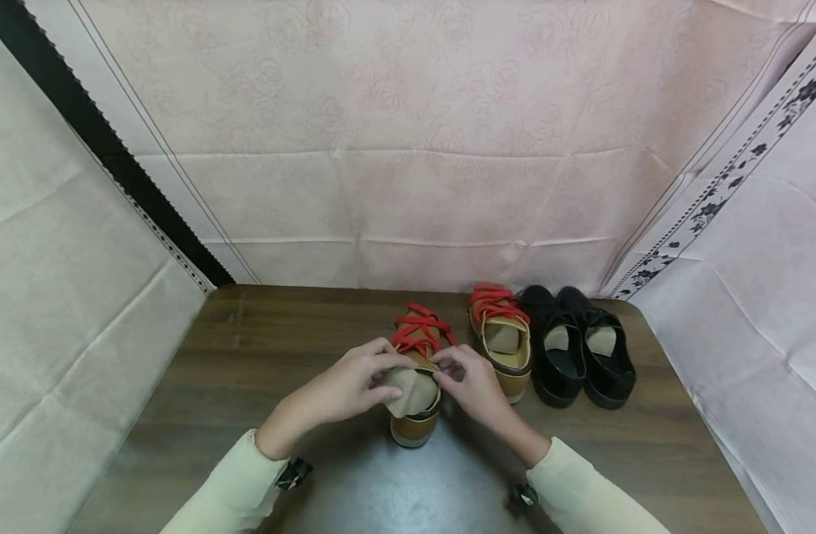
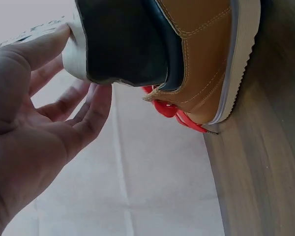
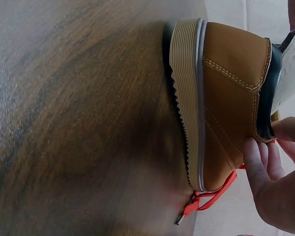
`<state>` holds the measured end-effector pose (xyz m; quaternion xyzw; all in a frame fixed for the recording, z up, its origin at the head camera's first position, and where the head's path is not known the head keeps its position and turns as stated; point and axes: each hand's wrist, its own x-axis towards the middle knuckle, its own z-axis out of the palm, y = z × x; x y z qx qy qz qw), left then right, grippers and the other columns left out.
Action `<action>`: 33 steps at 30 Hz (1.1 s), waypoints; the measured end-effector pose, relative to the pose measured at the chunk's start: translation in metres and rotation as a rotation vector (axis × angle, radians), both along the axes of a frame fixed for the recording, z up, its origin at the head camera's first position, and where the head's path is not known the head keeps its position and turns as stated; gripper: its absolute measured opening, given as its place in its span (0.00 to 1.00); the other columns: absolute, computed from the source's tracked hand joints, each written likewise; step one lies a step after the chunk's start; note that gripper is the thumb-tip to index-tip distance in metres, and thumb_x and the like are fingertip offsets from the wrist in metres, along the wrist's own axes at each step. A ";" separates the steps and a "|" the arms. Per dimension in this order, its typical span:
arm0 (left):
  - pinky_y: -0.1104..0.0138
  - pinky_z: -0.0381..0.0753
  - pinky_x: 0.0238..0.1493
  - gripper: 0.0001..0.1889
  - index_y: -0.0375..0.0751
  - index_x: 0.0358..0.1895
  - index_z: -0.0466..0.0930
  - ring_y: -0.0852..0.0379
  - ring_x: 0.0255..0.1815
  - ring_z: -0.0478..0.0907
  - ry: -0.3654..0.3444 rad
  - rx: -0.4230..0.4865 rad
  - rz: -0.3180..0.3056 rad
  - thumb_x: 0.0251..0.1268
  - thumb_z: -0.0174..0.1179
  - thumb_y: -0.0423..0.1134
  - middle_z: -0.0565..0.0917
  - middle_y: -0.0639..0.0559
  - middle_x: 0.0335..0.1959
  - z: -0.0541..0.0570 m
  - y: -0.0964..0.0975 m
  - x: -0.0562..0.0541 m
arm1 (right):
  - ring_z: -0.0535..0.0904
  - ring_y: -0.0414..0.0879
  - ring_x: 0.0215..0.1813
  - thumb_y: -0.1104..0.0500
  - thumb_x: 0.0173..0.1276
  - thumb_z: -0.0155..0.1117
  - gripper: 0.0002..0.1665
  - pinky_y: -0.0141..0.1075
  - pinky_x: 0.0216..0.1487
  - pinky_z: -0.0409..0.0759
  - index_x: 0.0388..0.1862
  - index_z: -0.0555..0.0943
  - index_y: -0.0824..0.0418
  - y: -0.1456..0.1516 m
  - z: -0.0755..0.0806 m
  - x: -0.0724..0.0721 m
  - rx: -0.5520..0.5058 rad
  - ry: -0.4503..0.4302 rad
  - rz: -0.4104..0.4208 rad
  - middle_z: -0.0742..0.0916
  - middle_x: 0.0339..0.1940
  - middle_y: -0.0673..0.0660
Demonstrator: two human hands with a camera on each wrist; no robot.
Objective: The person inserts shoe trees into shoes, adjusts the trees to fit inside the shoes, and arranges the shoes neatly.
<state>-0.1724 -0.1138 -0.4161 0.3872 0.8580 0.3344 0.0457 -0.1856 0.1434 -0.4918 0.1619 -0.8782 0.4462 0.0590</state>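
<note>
A tan shoe (image 1: 413,430) with red laces (image 1: 421,326) stands upright on the table between my hands. Out of its opening rises an insole (image 1: 415,393), pale on its upper face and dark (image 2: 125,44) behind. My left hand (image 1: 354,382) pinches the insole's upper edge, thumb on the pale face and fingertips at the far side. With my right hand (image 1: 471,378) I pinch the rim of the shoe opening just below the laces. In the right wrist view, fingers (image 3: 255,155) lie along the tan upper near the lowest laces.
To the right stands a matching tan shoe (image 1: 515,382) with red laces, close beside two black shoes (image 1: 558,386). Brown wood-grain table (image 1: 268,356) lies underneath. Pale patterned cloth (image 1: 395,208) hangs behind it and along both sides.
</note>
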 end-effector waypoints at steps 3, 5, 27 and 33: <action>0.69 0.81 0.41 0.22 0.45 0.63 0.83 0.61 0.38 0.75 0.010 0.011 0.001 0.66 0.71 0.38 0.77 0.53 0.47 -0.003 0.003 -0.001 | 0.83 0.38 0.40 0.64 0.65 0.76 0.14 0.34 0.44 0.85 0.46 0.87 0.48 0.000 0.000 0.000 0.005 0.002 -0.001 0.84 0.38 0.48; 0.70 0.80 0.40 0.22 0.45 0.62 0.83 0.61 0.37 0.74 0.029 -0.002 0.007 0.65 0.71 0.39 0.77 0.54 0.46 -0.005 0.006 -0.001 | 0.83 0.38 0.40 0.64 0.65 0.76 0.14 0.34 0.44 0.85 0.45 0.87 0.49 0.000 0.000 0.000 0.007 0.006 -0.003 0.84 0.38 0.48; 0.72 0.78 0.38 0.20 0.47 0.61 0.83 0.59 0.39 0.77 0.071 -0.058 0.080 0.67 0.70 0.39 0.78 0.54 0.46 -0.009 0.020 0.004 | 0.83 0.38 0.40 0.64 0.65 0.76 0.14 0.33 0.44 0.85 0.46 0.87 0.49 0.001 -0.001 -0.001 0.019 0.004 -0.002 0.84 0.38 0.47; 0.71 0.78 0.39 0.20 0.49 0.61 0.84 0.61 0.40 0.75 0.133 -0.084 0.135 0.66 0.71 0.41 0.78 0.55 0.46 -0.012 0.024 0.007 | 0.83 0.38 0.40 0.64 0.65 0.76 0.13 0.34 0.44 0.85 0.46 0.87 0.49 0.001 -0.001 -0.002 0.020 0.006 -0.008 0.84 0.38 0.47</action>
